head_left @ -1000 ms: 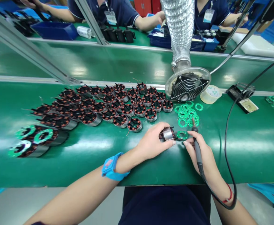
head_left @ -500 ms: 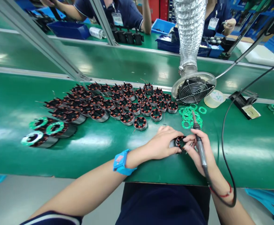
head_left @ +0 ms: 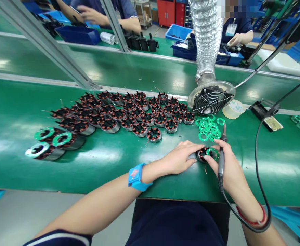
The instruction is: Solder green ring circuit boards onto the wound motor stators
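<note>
One wound stator [head_left: 203,155] is under work right now, sitting on the green table [head_left: 114,160] at the near edge, just this side of the loose heap of green ring boards [head_left: 208,125]. It lies flat, bore axis pointing straight up, copper windings facing the camera. A green ring board [head_left: 212,152] rests tilted on its right-hand top, not seated square as far as I can tell. The left hand [head_left: 180,158] steadies the stator from its left, fingers spread against the side, grip loose rather than closed round it. The right hand [head_left: 225,163] has its grip wrapped on a soldering iron [head_left: 221,150], while its fingertips pinch at the ring board. The iron's long axis runs away from the person, tip up and toward the heap, clear of the stator, cord trailing back past the wrist.

How far along? By my count three stators [head_left: 52,143] well to the left of the one in hand already wear their green rings. Beyond it and to the left lies a big crowd of bare stators [head_left: 129,112], dozens without rings. So this looks early, most of the batch left.

Just past the heap stands the fume extractor fan [head_left: 211,97], with a tape roll [head_left: 233,109] beside it. Farther off, other people's hands work across the far belt.
</note>
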A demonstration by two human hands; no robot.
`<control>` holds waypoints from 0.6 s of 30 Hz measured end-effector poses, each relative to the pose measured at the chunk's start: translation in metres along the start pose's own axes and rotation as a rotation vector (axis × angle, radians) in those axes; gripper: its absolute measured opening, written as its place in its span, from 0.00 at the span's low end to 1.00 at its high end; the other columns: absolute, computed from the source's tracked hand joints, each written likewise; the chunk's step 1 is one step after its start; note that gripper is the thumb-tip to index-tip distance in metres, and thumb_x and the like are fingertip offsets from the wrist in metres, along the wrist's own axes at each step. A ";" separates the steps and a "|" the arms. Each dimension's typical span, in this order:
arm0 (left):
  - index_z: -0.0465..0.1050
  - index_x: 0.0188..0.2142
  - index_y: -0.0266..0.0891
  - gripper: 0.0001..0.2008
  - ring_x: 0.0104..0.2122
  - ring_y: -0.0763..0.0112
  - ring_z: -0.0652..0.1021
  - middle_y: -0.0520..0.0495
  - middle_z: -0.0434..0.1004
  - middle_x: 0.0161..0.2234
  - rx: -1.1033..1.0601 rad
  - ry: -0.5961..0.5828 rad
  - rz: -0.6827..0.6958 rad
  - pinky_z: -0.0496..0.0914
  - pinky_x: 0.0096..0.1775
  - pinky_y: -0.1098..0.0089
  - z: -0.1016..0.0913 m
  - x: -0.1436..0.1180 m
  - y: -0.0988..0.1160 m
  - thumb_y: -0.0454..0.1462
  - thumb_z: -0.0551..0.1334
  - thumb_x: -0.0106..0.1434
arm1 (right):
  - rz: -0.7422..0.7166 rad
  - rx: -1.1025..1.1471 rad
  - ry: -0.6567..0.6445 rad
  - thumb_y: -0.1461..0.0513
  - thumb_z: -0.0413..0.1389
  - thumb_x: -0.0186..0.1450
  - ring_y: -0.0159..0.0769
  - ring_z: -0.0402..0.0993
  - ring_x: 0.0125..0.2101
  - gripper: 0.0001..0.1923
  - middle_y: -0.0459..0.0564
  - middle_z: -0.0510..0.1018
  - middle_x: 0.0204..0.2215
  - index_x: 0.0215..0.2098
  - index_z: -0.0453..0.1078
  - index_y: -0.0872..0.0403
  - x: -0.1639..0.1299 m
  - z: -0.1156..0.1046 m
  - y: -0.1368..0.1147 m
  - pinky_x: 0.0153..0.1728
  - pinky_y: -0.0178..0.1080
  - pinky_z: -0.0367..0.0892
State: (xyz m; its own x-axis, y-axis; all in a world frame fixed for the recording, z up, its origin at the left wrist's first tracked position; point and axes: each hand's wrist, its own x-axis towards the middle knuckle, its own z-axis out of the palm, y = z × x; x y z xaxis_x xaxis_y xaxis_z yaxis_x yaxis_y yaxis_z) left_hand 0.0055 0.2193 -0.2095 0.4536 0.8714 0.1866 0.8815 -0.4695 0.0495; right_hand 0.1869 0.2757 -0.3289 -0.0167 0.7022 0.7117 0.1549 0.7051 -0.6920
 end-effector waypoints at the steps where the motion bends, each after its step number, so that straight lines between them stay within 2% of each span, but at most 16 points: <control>1: 0.69 0.65 0.42 0.27 0.58 0.55 0.76 0.41 0.79 0.60 0.010 0.012 -0.003 0.70 0.62 0.50 0.001 0.001 0.000 0.31 0.62 0.66 | -0.056 -0.053 0.017 0.53 0.60 0.70 0.50 0.80 0.44 0.26 0.56 0.83 0.45 0.63 0.66 0.49 0.004 0.001 -0.004 0.46 0.52 0.76; 5: 0.73 0.57 0.41 0.17 0.54 0.55 0.78 0.41 0.81 0.54 0.041 0.087 -0.049 0.72 0.59 0.51 0.008 0.007 0.002 0.34 0.64 0.69 | -0.261 -0.276 0.003 0.60 0.55 0.72 0.51 0.74 0.39 0.22 0.58 0.82 0.42 0.64 0.68 0.53 0.012 0.006 -0.018 0.42 0.53 0.73; 8: 0.73 0.54 0.40 0.14 0.49 0.56 0.79 0.42 0.82 0.48 0.038 0.109 -0.063 0.74 0.55 0.52 0.012 0.009 0.002 0.34 0.63 0.69 | -0.321 -0.326 0.010 0.61 0.54 0.73 0.50 0.72 0.37 0.21 0.59 0.82 0.40 0.64 0.68 0.57 0.012 0.012 -0.021 0.40 0.52 0.73; 12: 0.72 0.51 0.39 0.13 0.46 0.58 0.79 0.43 0.81 0.45 0.014 0.120 -0.058 0.76 0.52 0.54 0.010 0.008 0.003 0.32 0.62 0.68 | -0.260 -0.207 0.130 0.57 0.58 0.73 0.49 0.74 0.37 0.22 0.59 0.83 0.41 0.63 0.68 0.57 0.002 0.020 -0.015 0.41 0.51 0.75; 15: 0.70 0.56 0.39 0.19 0.52 0.58 0.78 0.40 0.78 0.52 -0.044 0.132 -0.002 0.76 0.56 0.55 0.006 0.007 0.007 0.31 0.61 0.65 | -0.174 -0.130 0.161 0.55 0.58 0.73 0.53 0.78 0.46 0.24 0.61 0.82 0.49 0.65 0.66 0.53 -0.010 0.024 -0.009 0.47 0.54 0.76; 18: 0.68 0.60 0.40 0.23 0.58 0.55 0.75 0.38 0.75 0.58 -0.080 0.131 0.076 0.73 0.60 0.51 0.007 0.010 0.015 0.33 0.63 0.66 | -0.171 -0.044 0.128 0.59 0.53 0.73 0.53 0.78 0.55 0.25 0.60 0.79 0.59 0.68 0.63 0.49 -0.020 0.025 -0.002 0.53 0.57 0.75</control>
State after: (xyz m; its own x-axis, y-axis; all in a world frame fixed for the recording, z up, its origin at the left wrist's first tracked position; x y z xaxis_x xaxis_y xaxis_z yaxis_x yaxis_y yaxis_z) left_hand 0.0244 0.2223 -0.2138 0.4930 0.8095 0.3188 0.8298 -0.5476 0.1074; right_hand 0.1627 0.2628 -0.3448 0.0787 0.5527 0.8296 0.2038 0.8057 -0.5561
